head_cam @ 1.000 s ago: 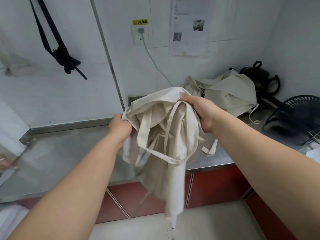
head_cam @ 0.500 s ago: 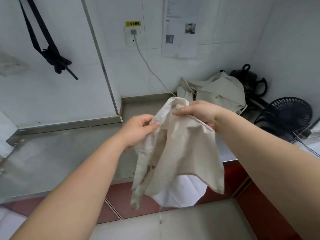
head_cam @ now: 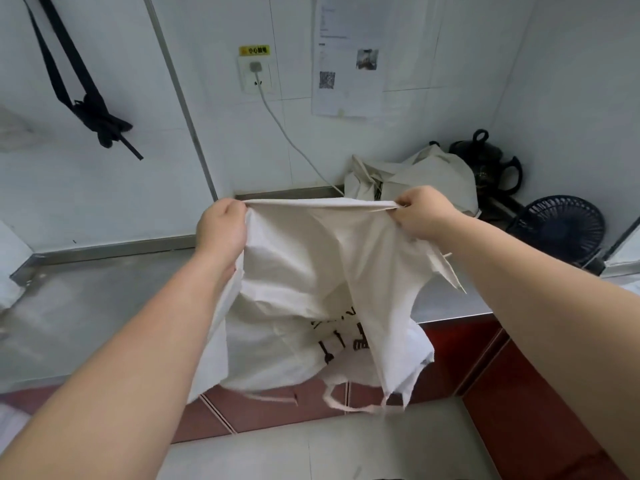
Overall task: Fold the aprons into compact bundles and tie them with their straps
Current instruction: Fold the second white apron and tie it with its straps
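- I hold the apron (head_cam: 311,278) up in the air in front of me, above the front edge of the steel counter (head_cam: 86,306). Its top edge is stretched taut between my two hands.
- My left hand (head_cam: 221,230) is curled round the left corner of that edge. My right hand (head_cam: 420,213) pinches the right corner between thumb and fingers.
- The body of the cloth hangs down, creased and partly doubled over, with dark print showing low in the middle. A loop of strap (head_cam: 346,403) dangles below the hem.
- To do this step well, I think I should keep the top edge tight and level and give the cloth a shake so the doubled flap on the right drops flat.
- Then I should lower it onto the bare counter, not onto the pile of aprons (head_cam: 426,178) at the back right.
- I want the straps lying free at the sides, not trapped inside the folds, since I need them for the tie.
- The loose strap could catch on the counter edge, so I judge a slow lowering is safer.
- Half a second ago my hands were close together, with the apron bunched into a narrow hanging clump between them.
- Now they are well apart and the cloth is opened wide, so the print and the strap loop have come into sight.
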The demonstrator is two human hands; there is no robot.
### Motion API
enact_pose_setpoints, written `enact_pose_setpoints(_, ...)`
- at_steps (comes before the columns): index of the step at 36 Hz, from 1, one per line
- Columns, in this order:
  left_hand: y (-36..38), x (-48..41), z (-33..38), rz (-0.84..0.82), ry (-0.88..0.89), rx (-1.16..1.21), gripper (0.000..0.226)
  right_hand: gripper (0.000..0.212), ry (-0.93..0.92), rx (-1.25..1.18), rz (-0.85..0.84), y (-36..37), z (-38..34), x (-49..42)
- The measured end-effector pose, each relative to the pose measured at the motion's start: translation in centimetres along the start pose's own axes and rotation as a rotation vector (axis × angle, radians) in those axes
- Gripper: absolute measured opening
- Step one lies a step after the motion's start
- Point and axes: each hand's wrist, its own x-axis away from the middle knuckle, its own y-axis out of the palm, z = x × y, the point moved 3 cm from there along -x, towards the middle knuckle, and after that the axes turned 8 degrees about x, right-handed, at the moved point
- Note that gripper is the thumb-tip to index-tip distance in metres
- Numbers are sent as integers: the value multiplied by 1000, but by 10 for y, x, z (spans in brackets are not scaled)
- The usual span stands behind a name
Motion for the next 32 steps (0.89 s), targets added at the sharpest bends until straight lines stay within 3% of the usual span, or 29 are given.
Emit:
enact_pose_setpoints(8, -11, 10, -1, 65, 15, -106, 16, 35, -87, 27, 65, -2, -6, 0)
enact_pose_setpoints(11, -9, 17, -1, 8, 38, -223, 17, 22, -94, -142, 61, -4, -10, 4)
enact_pose_setpoints(13, -1, 28, 2, -132, 56, -306, 42, 18, -137, -267, -22, -4, -18, 10)
enact_pose_setpoints(16, 24, 55, 9, -386, 108, -327, 116, 19, -234, -411, -197, 0, -38, 22)
enact_pose_setpoints(18, 44, 72, 10, -559, 100, -236, 129, 20, -256, -586, -285, 2, -52, 31)
enact_pose_setpoints(20, 58, 81, 5, -644, 81, -208, 105, 14, -254, -756, -392, 1, -61, 38)
enact_pose_setpoints(22, 62, 83, 7, -459, 66, -93, 38, 13, -244, -964, -551, -4, -64, 42)
enact_pose_setpoints(23, 60, 82, 11, -320, 45, 5, 20, 12, -218, -1092, -627, -8, -62, 43)
enact_pose_setpoints(25, 52, 75, 17, -124, -51, 251, 27, 30, -149, -1240, -587, -12, -52, 37)
enact_pose_setpoints(26, 48, 72, 21, -84, -121, 406, 28, 35, -120, -1184, -499, -9, -41, 32)
enact_pose_setpoints(28, 40, 68, 32, -73, -233, 661, 29, 45, -113, -850, -377, 4, -18, 27)
enact_pose_setpoints(30, 33, 71, 44, -136, -299, 711, 29, 80, -150, -527, -500, 29, -1, 33)
enact_pose_setpoints(32, 31, 76, 52, -242, -333, 690, 26, 118, -177, -373, -700, 57, 5, 47)
